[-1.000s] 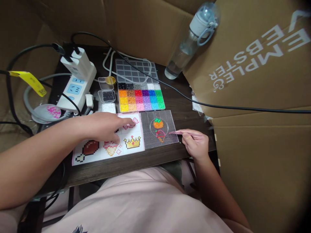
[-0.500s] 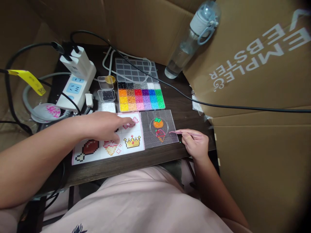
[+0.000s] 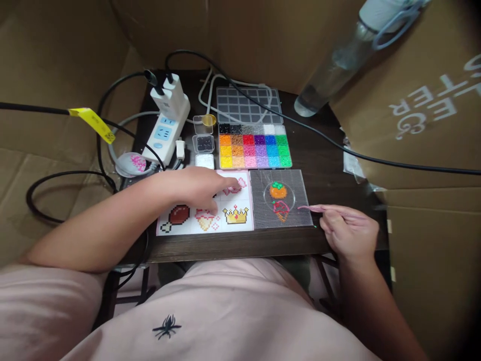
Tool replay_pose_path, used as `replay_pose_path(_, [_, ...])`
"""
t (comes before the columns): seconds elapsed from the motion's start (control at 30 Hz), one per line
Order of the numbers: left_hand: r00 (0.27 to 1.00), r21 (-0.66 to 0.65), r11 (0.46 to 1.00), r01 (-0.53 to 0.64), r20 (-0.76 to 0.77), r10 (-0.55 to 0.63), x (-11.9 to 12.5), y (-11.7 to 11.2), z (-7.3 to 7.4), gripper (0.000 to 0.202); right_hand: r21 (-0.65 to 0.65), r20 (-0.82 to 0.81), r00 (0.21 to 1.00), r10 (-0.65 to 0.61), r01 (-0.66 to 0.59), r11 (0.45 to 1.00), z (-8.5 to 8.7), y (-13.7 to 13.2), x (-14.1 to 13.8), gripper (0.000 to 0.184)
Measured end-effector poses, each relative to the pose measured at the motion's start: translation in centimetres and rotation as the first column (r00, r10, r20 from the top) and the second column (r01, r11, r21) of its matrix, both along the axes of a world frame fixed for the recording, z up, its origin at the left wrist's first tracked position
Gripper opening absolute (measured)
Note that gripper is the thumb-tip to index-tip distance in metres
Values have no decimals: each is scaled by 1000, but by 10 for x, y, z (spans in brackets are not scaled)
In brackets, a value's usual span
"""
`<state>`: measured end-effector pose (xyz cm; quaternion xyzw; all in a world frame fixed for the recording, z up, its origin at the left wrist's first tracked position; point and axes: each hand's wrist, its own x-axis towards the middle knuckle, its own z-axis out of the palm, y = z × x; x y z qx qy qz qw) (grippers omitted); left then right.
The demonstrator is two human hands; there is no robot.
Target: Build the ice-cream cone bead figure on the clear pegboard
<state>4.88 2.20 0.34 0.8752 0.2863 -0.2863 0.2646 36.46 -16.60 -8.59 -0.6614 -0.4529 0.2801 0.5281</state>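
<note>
My left hand (image 3: 197, 188) lies on the pattern sheet (image 3: 210, 213), index finger stretched out onto a pink picture near its top edge. The sheet also shows a drumstick, an ice cream and a crown. My right hand (image 3: 347, 231) pinches thin pink tweezers (image 3: 317, 209), whose tips reach the right edge of the clear pegboard (image 3: 280, 198). On the pegboard sit an orange bead fruit (image 3: 278, 190) and a part-built red and orange ice cream (image 3: 281, 210). A tray of sorted coloured beads (image 3: 254, 147) stands just behind the sheet and pegboard.
A white power strip (image 3: 165, 120) with plugs and cables lies at the back left, small bead boxes (image 3: 204, 144) beside it. A clear water bottle (image 3: 338, 65) leans at the back right. A black cable crosses the dark table (image 3: 319, 160). Cardboard walls surround the table.
The view has swung left and down, so everything sits further right in the frame. Both hands keep their places on the sheet and at the pegboard.
</note>
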Motion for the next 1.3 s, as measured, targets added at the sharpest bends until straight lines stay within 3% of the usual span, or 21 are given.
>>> replay_pose_path(0.17, [1000,5,1000,-4,4,3,0,0,-2,86,13,-39,999,-6,7,1000,1,2,-2,31])
replay_pose_path(0.4, [1000,16,1000,17,7,-17,1,0,-3,86,7,-101,995,-2,3,1000,-1,0,0,17])
replay_pose_path(0.73, [1000,29,999,22,-2,-22,1,-1,-2,83,19,-128,991,33,-31,999,-1,0,1,12])
replay_pose_path(1.3, [1000,20,1000,15,12,-15,-1,0,-4,85,-3,-103,995,13,-13,1000,0,1,1,19])
